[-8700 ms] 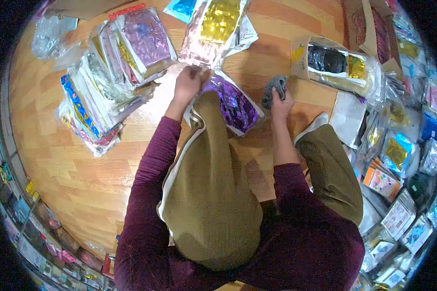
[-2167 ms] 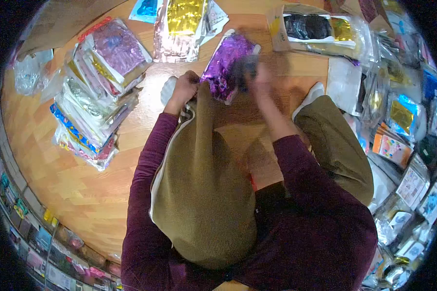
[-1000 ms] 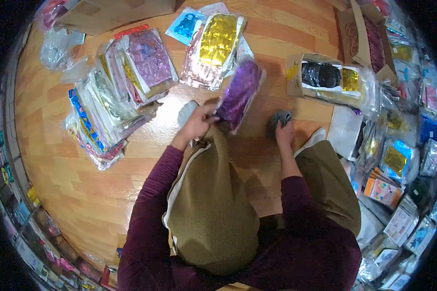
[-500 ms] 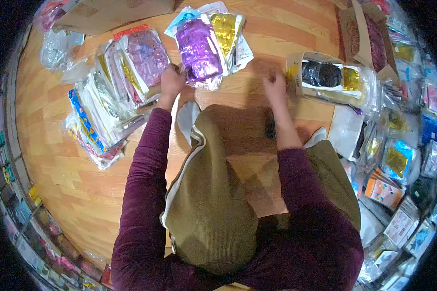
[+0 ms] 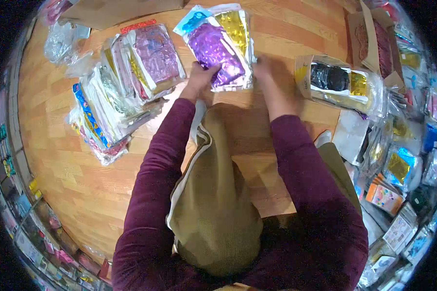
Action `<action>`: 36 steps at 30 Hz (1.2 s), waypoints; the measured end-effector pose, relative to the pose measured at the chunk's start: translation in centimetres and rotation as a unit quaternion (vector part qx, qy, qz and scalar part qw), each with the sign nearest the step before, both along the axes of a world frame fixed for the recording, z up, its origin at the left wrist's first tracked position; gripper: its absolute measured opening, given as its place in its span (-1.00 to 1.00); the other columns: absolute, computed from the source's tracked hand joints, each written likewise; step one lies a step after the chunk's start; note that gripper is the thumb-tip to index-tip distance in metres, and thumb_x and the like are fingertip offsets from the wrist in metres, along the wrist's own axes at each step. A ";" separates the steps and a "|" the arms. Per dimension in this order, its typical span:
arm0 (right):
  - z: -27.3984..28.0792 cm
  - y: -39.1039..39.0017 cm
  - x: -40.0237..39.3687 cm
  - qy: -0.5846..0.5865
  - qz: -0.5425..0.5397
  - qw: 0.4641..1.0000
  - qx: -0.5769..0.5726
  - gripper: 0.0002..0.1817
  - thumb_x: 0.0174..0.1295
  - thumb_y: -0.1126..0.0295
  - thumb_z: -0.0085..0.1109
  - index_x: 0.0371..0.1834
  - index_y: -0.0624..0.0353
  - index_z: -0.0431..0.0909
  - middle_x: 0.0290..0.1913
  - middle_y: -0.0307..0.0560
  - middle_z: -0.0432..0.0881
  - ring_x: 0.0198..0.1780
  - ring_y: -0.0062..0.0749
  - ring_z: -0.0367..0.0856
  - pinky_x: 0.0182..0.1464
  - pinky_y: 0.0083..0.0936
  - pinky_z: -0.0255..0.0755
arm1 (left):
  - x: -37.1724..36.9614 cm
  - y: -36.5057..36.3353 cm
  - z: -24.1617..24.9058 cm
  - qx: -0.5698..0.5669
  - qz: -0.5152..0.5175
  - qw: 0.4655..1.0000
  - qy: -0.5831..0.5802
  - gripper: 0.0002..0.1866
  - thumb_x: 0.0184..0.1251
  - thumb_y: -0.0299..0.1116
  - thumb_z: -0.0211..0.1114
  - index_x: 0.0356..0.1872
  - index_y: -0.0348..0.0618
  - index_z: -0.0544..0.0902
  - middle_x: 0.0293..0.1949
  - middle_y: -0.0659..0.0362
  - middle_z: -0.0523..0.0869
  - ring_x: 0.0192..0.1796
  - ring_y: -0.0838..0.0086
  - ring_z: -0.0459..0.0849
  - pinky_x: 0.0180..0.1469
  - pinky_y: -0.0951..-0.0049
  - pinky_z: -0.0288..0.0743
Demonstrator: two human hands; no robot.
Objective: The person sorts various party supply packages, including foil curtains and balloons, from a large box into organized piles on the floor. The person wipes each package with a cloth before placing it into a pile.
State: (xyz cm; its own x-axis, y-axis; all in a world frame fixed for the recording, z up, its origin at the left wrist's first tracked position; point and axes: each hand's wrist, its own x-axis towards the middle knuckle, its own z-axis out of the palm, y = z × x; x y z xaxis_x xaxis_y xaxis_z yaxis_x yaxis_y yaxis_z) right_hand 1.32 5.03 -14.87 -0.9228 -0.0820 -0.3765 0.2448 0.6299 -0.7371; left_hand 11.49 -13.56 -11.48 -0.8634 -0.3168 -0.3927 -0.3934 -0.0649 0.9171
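Note:
A shiny purple foil packet (image 5: pixel 216 51) lies on top of a small pile on the wooden floor. Beneath it, a gold foil packet (image 5: pixel 235 29) shows at the right and a light-blue one (image 5: pixel 194 19) at the upper left. My left hand (image 5: pixel 200 78) is closed at the purple packet's lower left edge, thumb over the foil. Along the pile's right side is my right hand (image 5: pixel 266 72), its fingers smeared by motion and right at the edge.
A fanned row of plastic-wrapped packets (image 5: pixel 116 82) spreads to the left. At right stands an open box (image 5: pixel 303 77) with black and gold packets, near a cardboard box (image 5: pixel 366 39). Many packaged goods (image 5: pixel 398 165) line the far right, and shelves (image 5: pixel 34 218) the lower left.
My left hand has moved right onto the purple packet's lower edge. My right hand has come left and up to the pile's right side. The pile's packets sit closer together, the purple one turned.

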 end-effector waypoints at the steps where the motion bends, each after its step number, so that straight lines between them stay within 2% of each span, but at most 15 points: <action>1: 0.8 0.4 0.9 -0.018 -0.001 0.998 -0.054 -0.64 -0.04 0.58 0.05 -0.09 0.31 0.42 -0.15 0.02 0.53 -0.08 -0.29 0.48 0.00 -0.50 0.33 | 0.4 0.3 -0.3 0.002 0.003 1.000 0.003 -0.57 0.00 -0.25 0.37 -0.25 -0.43 0.49 -0.30 0.04 0.63 -0.30 0.43 0.59 -0.24 0.48 0.48; 4: 3.0 2.4 5.5 -0.015 -0.013 0.988 -0.151 -0.62 -0.06 0.65 -0.03 -0.07 0.31 0.42 -0.14 0.00 0.52 -0.09 -0.34 0.47 -0.01 -0.50 0.32 | 2.0 1.1 -2.9 0.021 0.057 0.998 -0.026 -0.60 -0.02 -0.31 0.38 -0.28 -0.44 0.49 -0.29 0.03 0.63 -0.26 0.45 0.58 -0.22 0.47 0.49; 6: -0.1 5.2 8.0 0.029 -0.004 0.982 -0.187 -0.71 0.00 0.60 0.01 -0.15 0.26 0.47 -0.24 0.02 0.59 -0.20 -0.37 0.53 -0.15 -0.46 0.39 | 3.6 1.6 -6.1 -0.091 -0.039 0.991 -0.087 -0.60 -0.06 -0.36 0.40 -0.28 -0.45 0.48 -0.27 0.01 0.62 -0.20 0.46 0.57 -0.19 0.47 0.48; 7: -2.6 7.4 8.7 0.089 0.065 0.984 -0.144 -0.71 -0.01 0.58 0.05 -0.15 0.27 0.48 -0.26 0.03 0.59 -0.20 -0.37 0.53 -0.15 -0.45 0.38 | 4.7 2.6 -4.8 -0.115 -0.049 0.989 -0.085 -0.40 -0.16 -0.19 0.42 -0.17 -0.49 0.45 -0.25 -0.14 0.60 -0.16 0.20 0.59 -0.10 0.37 0.44; 9: -3.2 11.0 10.0 0.145 0.130 0.976 -0.097 -0.71 -0.02 0.56 0.10 -0.16 0.29 0.48 -0.28 0.04 0.59 -0.21 -0.38 0.53 -0.14 -0.45 0.38 | 6.0 3.4 -1.1 -0.154 -0.116 0.976 -0.103 -0.39 -0.15 -0.19 0.41 -0.17 -0.51 0.44 -0.25 -0.15 0.60 -0.16 0.20 0.59 -0.10 0.37 0.44; 11: -0.1 13.2 11.7 -0.059 0.204 0.977 -0.033 -0.79 0.03 0.55 0.08 -0.22 0.32 0.49 -0.24 -0.13 0.55 -0.19 -0.46 0.47 -0.12 -0.54 0.34 | 6.6 3.9 -0.7 -0.181 -0.163 0.962 -0.124 -0.38 -0.10 -0.19 0.38 -0.16 -0.57 0.41 -0.30 -0.17 0.59 -0.19 0.20 0.59 -0.11 0.36 0.44; 12: 0.9 13.7 11.6 -0.061 0.201 0.977 -0.030 -0.79 0.03 0.55 0.08 -0.22 0.32 0.49 -0.24 -0.13 0.55 -0.19 -0.46 0.47 -0.12 -0.54 0.34 | 6.7 4.3 -0.3 -0.178 -0.166 0.962 -0.124 -0.38 -0.10 -0.19 0.38 -0.16 -0.57 0.41 -0.30 -0.17 0.59 -0.19 0.20 0.59 -0.11 0.36 0.44; 14: 2.3 14.3 11.2 0.010 0.125 0.992 0.010 -0.74 0.02 0.41 0.15 -0.23 0.31 0.51 -0.27 0.05 0.59 -0.19 -0.35 0.54 -0.13 -0.45 0.38 | 6.0 4.6 2.1 -0.122 0.014 0.984 -0.126 -0.39 -0.07 -0.19 0.37 -0.15 -0.57 0.39 -0.32 -0.15 0.59 -0.24 0.25 0.59 -0.19 0.40 0.45; 15: 2.2 14.1 10.4 -0.010 0.007 1.000 -0.008 -0.72 0.05 0.36 0.14 -0.22 0.32 0.51 -0.26 0.03 0.60 -0.20 -0.38 0.53 -0.11 -0.48 0.37 | 5.5 4.4 3.7 -0.057 0.034 0.986 -0.152 -0.39 -0.03 -0.21 0.36 -0.13 -0.58 0.36 -0.29 -0.12 0.57 -0.28 0.34 0.57 -0.28 0.46 0.45; 19: 3.5 10.6 6.0 0.005 -0.071 0.991 -0.111 -0.66 0.04 0.31 0.17 -0.19 0.34 0.51 -0.26 -0.02 0.60 -0.22 -0.40 0.52 -0.11 -0.51 0.37 | 4.8 4.5 -1.0 0.113 0.114 0.984 -0.072 -0.45 0.00 -0.30 0.36 -0.13 -0.55 0.35 -0.26 -0.04 0.55 -0.32 0.45 0.55 -0.33 0.52 0.46; 22: 3.1 6.7 5.0 -0.057 -0.035 0.982 -0.174 -0.58 0.02 0.22 0.22 -0.17 0.35 0.51 -0.26 -0.04 0.61 -0.23 -0.40 0.53 -0.12 -0.52 0.37 | 4.4 5.0 0.2 0.153 0.153 0.973 -0.082 -0.49 0.00 -0.37 0.36 -0.13 -0.54 0.35 -0.25 -0.03 0.55 -0.33 0.45 0.56 -0.36 0.51 0.48; 25: 3.8 4.4 5.0 -0.258 -0.043 0.951 -0.167 -0.46 -0.01 0.15 0.28 -0.03 0.28 0.45 -0.09 -0.05 0.55 -0.07 -0.44 0.46 -0.03 -0.51 0.30 | 4.3 4.6 0.8 0.210 0.152 0.961 -0.098 -0.52 0.00 -0.43 0.35 -0.13 -0.52 0.35 -0.23 -0.03 0.55 -0.33 0.43 0.58 -0.37 0.49 0.51; 28: 4.0 3.3 6.9 -0.171 0.043 0.960 -0.217 -0.43 -0.08 0.13 0.33 -0.06 0.29 0.46 -0.13 -0.05 0.56 -0.15 -0.39 0.50 -0.07 -0.44 0.36 | 4.4 4.1 1.1 0.245 0.135 0.958 -0.072 -0.54 0.01 -0.44 0.35 -0.13 -0.49 0.36 -0.23 -0.02 0.56 -0.34 0.44 0.59 -0.40 0.48 0.53; 32: 6.1 3.6 7.4 -0.225 0.163 0.927 -0.251 -0.38 -0.10 0.26 0.35 0.07 0.20 0.36 -0.09 -0.20 0.51 -0.05 -0.46 0.42 0.04 -0.49 0.26 | 5.4 3.6 0.5 0.283 0.093 0.953 -0.057 -0.53 0.05 -0.41 0.33 -0.08 -0.41 0.34 -0.20 0.04 0.56 -0.23 0.47 0.57 -0.19 0.48 0.50; 36: 7.7 3.0 8.9 -0.056 0.243 0.948 -0.199 -0.36 -0.17 0.32 0.35 0.04 0.23 0.33 -0.07 -0.20 0.46 -0.07 -0.44 0.41 0.04 -0.49 0.26 | 5.7 4.5 2.3 0.240 0.048 0.969 -0.040 -0.54 0.09 -0.39 0.29 -0.02 -0.34 0.33 -0.14 0.07 0.54 -0.10 0.47 0.52 -0.04 0.50 0.41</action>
